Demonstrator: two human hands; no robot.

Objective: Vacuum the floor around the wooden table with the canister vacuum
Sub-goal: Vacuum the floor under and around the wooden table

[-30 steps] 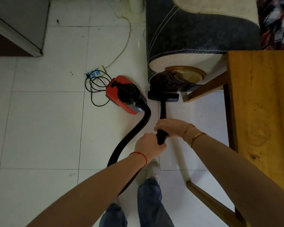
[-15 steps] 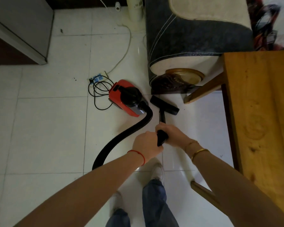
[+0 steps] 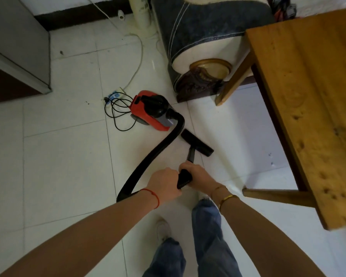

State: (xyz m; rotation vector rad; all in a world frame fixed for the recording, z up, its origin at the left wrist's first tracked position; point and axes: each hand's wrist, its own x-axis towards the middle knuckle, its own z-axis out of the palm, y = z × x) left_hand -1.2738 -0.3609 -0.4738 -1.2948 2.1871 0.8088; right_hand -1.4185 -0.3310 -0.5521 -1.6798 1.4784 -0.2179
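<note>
A red and black canister vacuum point(image 3: 151, 111) sits on the white tiled floor point(image 3: 64, 160). Its black hose point(image 3: 156, 154) curves back toward me. My left hand point(image 3: 165, 184) and my right hand point(image 3: 198, 175) both grip the black wand point(image 3: 185, 177), left hand nearer to me. The flat black floor nozzle point(image 3: 197, 142) rests on the tiles, turned at an angle, just right of the canister. The wooden table point(image 3: 308, 100) fills the right side, with one leg point(image 3: 280, 196) near my right wrist and another leg point(image 3: 234, 80) by the sofa.
A dark sofa arm with a carved base point(image 3: 200, 56) stands beyond the nozzle. A power strip point(image 3: 114, 94) and a coiled black cord point(image 3: 118, 110) lie left of the canister. A grey cabinet point(image 3: 18, 47) is at the upper left. My legs and shoes point(image 3: 188, 236) are below.
The nozzle has been pulled back from the sofa's base toward me and turned at an angle. Both hands have kept hold of the wand, and my view has shifted back.
</note>
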